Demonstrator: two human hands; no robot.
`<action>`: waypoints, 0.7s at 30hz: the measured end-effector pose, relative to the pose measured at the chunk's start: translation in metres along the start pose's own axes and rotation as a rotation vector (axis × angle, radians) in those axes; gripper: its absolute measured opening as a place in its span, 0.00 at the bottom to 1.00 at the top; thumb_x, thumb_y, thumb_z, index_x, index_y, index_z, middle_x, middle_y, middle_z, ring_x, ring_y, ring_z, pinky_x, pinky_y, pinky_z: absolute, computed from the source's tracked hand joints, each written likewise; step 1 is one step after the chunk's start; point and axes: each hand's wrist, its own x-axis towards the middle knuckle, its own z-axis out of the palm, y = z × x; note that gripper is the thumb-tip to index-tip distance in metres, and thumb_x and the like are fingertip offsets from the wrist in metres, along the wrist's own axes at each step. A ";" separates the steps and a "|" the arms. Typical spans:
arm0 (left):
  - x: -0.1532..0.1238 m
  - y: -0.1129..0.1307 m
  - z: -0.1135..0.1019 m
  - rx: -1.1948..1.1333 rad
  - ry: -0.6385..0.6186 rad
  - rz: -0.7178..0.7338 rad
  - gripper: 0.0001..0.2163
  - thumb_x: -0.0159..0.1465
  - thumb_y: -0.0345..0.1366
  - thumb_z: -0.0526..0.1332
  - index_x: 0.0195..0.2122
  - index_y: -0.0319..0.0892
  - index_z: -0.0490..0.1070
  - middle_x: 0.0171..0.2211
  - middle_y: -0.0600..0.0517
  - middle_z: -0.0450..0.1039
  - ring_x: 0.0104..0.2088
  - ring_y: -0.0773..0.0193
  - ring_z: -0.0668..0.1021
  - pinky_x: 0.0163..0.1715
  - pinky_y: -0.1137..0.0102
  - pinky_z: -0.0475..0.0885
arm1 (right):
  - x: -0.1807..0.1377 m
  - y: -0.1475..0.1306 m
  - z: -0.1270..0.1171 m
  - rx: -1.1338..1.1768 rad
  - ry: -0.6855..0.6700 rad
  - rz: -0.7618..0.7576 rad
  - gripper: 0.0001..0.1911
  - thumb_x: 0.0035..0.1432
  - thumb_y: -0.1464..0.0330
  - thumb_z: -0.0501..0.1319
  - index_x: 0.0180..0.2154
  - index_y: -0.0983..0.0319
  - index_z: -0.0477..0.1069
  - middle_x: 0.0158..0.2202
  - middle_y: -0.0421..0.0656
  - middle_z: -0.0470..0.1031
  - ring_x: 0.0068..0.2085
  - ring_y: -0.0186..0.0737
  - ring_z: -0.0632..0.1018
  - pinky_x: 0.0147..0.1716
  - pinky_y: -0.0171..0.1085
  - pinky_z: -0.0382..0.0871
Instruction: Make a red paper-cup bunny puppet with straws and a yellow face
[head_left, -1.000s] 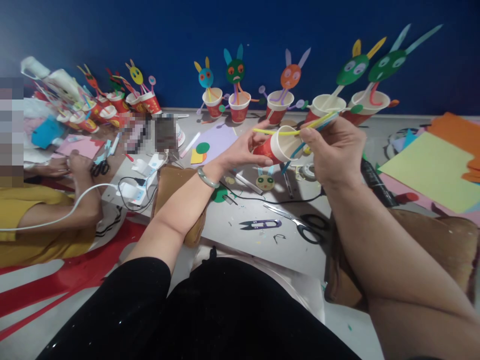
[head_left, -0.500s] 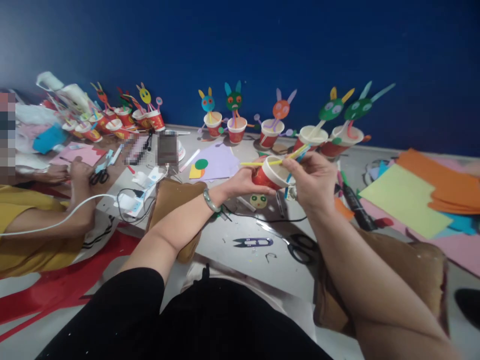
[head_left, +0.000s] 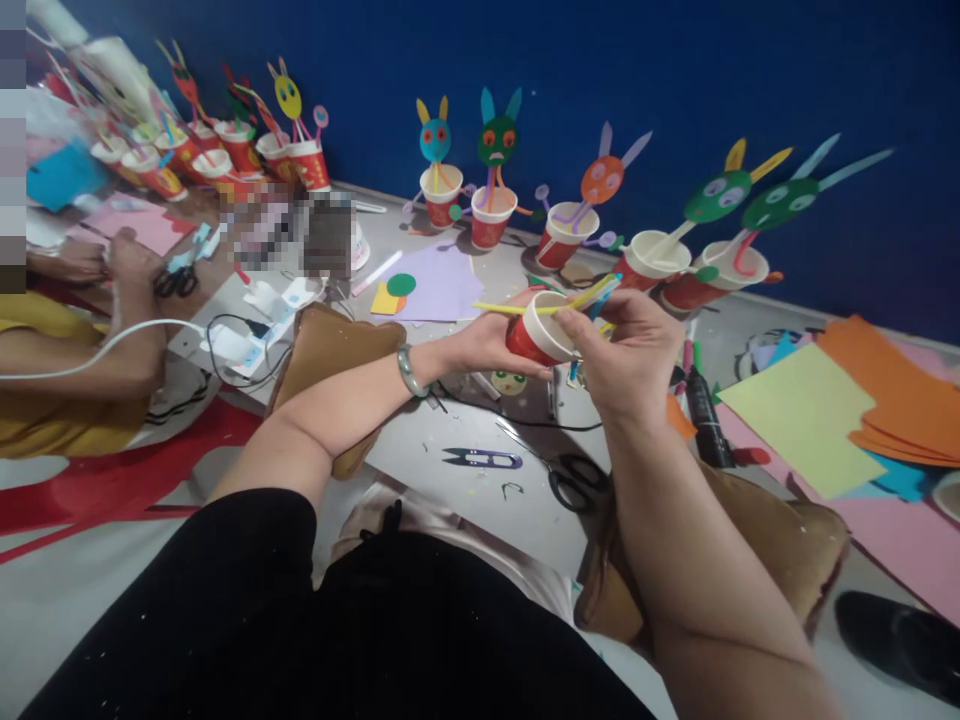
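Observation:
My left hand (head_left: 480, 345) is wrapped round a red and white paper cup (head_left: 531, 342), tilted with its mouth to the right. A yellow pipe cleaner (head_left: 495, 309) sticks out past the cup's left side. At the cup's rim, my right hand (head_left: 637, 350) pinches thin yellow and blue pipe cleaners (head_left: 604, 287); its fingertips partly hide them. Below the cup lies a pale round paper face (head_left: 508, 382) with green eyes. Nearer me are thread snips (head_left: 484, 458) and black-handled scissors (head_left: 574, 484).
Cups with paper-faced figures (head_left: 491, 218) line the blue wall. Purple paper (head_left: 435, 285) lies left of centre, coloured sheets (head_left: 810, 420) and a black marker (head_left: 707, 420) at right. A power strip (head_left: 262, 345) with cables lies left. Another person's hands (head_left: 127, 262) work at far left.
The view has tipped and shifted, so the wall figures appear higher and larger. Both hands keep hold of the cup and pipe cleaners, with only slight movement of the right fingers.

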 end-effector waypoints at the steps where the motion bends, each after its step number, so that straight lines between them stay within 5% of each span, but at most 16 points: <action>1: 0.000 -0.001 0.000 0.011 -0.003 0.003 0.51 0.43 0.63 0.87 0.65 0.44 0.78 0.66 0.37 0.77 0.72 0.34 0.77 0.78 0.39 0.68 | 0.000 -0.001 0.000 -0.009 -0.017 -0.001 0.13 0.61 0.55 0.78 0.38 0.53 0.81 0.38 0.42 0.86 0.41 0.52 0.87 0.49 0.55 0.86; 12: -0.001 0.006 -0.001 -0.077 0.043 -0.062 0.50 0.45 0.68 0.84 0.61 0.40 0.78 0.57 0.38 0.82 0.64 0.37 0.82 0.71 0.43 0.75 | 0.005 -0.010 0.000 -0.050 -0.053 -0.053 0.12 0.59 0.59 0.79 0.42 0.53 0.83 0.40 0.41 0.87 0.43 0.52 0.87 0.52 0.56 0.85; 21: 0.002 0.009 -0.016 -0.122 0.034 -0.112 0.55 0.43 0.76 0.80 0.61 0.39 0.76 0.62 0.34 0.81 0.65 0.38 0.82 0.72 0.44 0.74 | 0.014 -0.017 -0.012 -0.056 -0.028 -0.010 0.10 0.61 0.56 0.79 0.41 0.48 0.83 0.44 0.43 0.89 0.49 0.58 0.89 0.52 0.58 0.88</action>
